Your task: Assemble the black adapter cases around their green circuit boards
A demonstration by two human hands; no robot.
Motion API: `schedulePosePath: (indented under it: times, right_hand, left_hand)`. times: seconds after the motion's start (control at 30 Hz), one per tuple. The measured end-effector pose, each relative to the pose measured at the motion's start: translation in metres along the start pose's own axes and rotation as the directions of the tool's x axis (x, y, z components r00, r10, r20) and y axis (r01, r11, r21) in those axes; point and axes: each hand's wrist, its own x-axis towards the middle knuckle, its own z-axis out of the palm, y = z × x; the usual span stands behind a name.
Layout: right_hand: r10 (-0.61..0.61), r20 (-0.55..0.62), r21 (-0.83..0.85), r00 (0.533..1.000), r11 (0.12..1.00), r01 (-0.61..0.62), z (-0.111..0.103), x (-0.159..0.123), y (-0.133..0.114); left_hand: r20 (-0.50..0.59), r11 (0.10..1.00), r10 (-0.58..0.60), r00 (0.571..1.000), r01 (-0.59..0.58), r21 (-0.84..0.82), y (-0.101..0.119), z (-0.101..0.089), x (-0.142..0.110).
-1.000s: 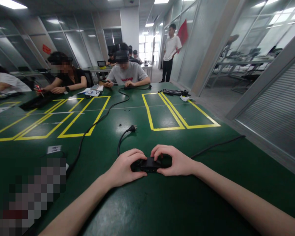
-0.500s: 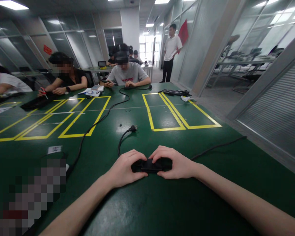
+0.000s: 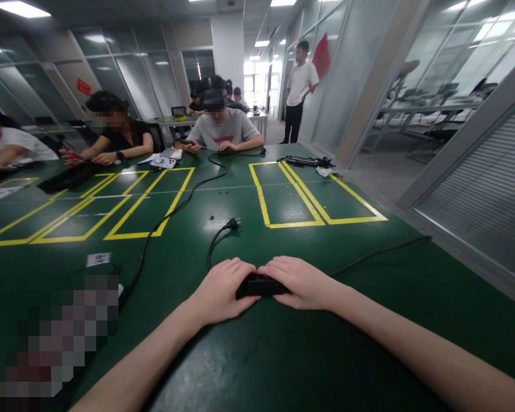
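Note:
Between both hands, low over the green table (image 3: 223,366), is a black power adapter (image 3: 264,287), a small oblong block. My left hand (image 3: 221,290) grips its left end, thumb along the near side and fingers over the top. Around the right end my right hand (image 3: 302,281) is closed the same way, and the fingertips of both hands almost meet. Both ends of the adapter are hidden by the hands. A black cord with a plug (image 3: 232,224) curves out behind my left hand. From behind my right hand a thinner black cable (image 3: 381,254) runs off to the right.
A long black cable (image 3: 143,243) crosses the table on the left, beside a pixelated strip-like object (image 3: 68,337) and a white label (image 3: 98,259). Yellow tape rectangles (image 3: 294,225) mark the tabletop. Several people sit across the table, and a person (image 3: 298,86) stands behind.
My right fingers have flattened and moved left over the adapter's top, nearer my left fingers. The adapter has tipped a little, showing more of its near side. Both hands keep their grip.

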Motion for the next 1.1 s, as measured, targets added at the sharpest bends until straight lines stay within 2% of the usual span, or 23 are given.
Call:
schedulePosePath:
  times: [0.27, 0.5, 0.7, 1.0, 1.1]
  right_hand:
    - [0.045, 0.017, -0.106, 0.999, 0.993, -0.043, -0.006, -0.001, -0.004]
    - [0.049, -0.006, -0.111, 0.999, 0.993, -0.049, -0.008, 0.000, -0.006]
    - [0.053, -0.017, -0.128, 0.998, 0.990, -0.055, -0.006, -0.002, -0.004]
    - [0.033, -0.023, -0.055, 0.999, 0.998, -0.034, -0.010, -0.004, -0.002]
    - [0.100, -0.024, 0.072, 0.995, 0.993, -0.098, -0.014, -0.004, -0.005]
  left_hand:
    - [0.048, 0.991, 0.075, 0.996, -0.079, 0.109, -0.002, -0.005, 0.001]
    - [0.010, 0.988, 0.108, 0.994, -0.108, 0.114, 0.001, -0.003, 0.002]
    - [-0.023, 0.992, 0.091, 0.996, -0.088, 0.093, 0.001, -0.002, 0.002]
    - [-0.036, 0.993, 0.079, 0.996, -0.075, 0.095, 0.002, -0.002, 0.003]
    - [-0.023, 0.991, 0.077, 0.997, -0.074, 0.108, 0.002, -0.001, 0.003]
